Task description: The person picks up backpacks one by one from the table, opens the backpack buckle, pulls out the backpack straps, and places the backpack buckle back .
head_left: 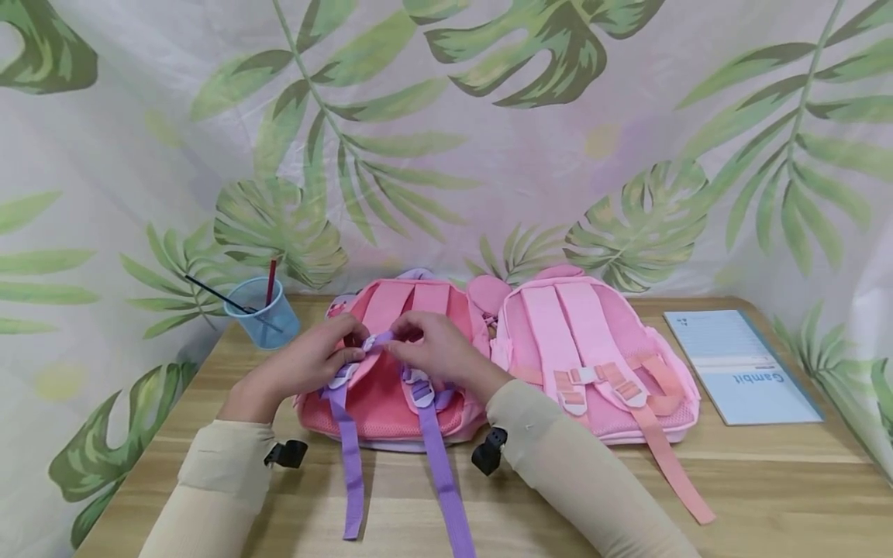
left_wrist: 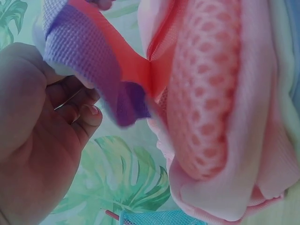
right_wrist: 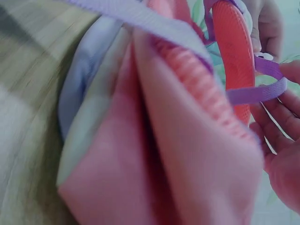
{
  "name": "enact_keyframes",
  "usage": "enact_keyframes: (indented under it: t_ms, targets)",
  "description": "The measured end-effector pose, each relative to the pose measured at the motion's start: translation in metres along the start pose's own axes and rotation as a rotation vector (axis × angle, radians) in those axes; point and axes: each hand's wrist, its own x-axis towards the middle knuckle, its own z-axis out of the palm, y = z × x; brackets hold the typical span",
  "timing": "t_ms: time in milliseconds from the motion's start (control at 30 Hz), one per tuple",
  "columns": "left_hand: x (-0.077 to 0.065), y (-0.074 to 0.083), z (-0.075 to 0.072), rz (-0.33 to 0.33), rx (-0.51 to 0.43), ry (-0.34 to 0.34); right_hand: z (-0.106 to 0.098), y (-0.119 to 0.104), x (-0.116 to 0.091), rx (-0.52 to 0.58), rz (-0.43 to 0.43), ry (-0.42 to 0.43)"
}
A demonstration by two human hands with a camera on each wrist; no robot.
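A coral-pink child's backpack (head_left: 412,415) lies with its shoulder straps facing up. Above its straps, my left hand (head_left: 307,360) holds the white buckle end (head_left: 369,342) of a short purple chest strap (head_left: 382,338). My right hand (head_left: 439,349) pinches that same strap between thumb and fingers, just right of the buckle; the right wrist view shows the purple webbing (right_wrist: 262,93) looped at its fingertips. Whether the buckle is fastened is hidden by the fingers. Two long purple webbing tails (head_left: 443,480) hang from white adjusters toward the front of the table.
Close on the right lies a light pink backpack (head_left: 516,325) with peach webbing, its tail (head_left: 673,465) trailing forward. A blue mesh cup (head_left: 272,318) with pens stands at the back left. A notebook (head_left: 760,387) lies on the wooden table (head_left: 767,496) at the right.
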Motion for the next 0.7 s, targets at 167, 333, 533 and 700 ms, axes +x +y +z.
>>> enact_keyframes:
  t_ms: [167, 333, 533, 700]
  targets:
    - [0.001, 0.0, 0.0, 0.015, -0.001, 0.021, -0.001, -0.004, 0.001, 0.117, 0.018, 0.018]
    - [0.002, -0.001, 0.0, 0.022, 0.003, 0.038, -0.003, -0.007, -0.001, 0.214, 0.128, -0.006]
    - [0.002, -0.002, 0.003, 0.014, -0.003, 0.051, 0.001, -0.015, -0.001, 0.211, 0.287, 0.001]
    - [-0.001, -0.002, 0.006, 0.001, -0.011, 0.069, 0.007, -0.019, 0.003, 0.153, 0.35, 0.017]
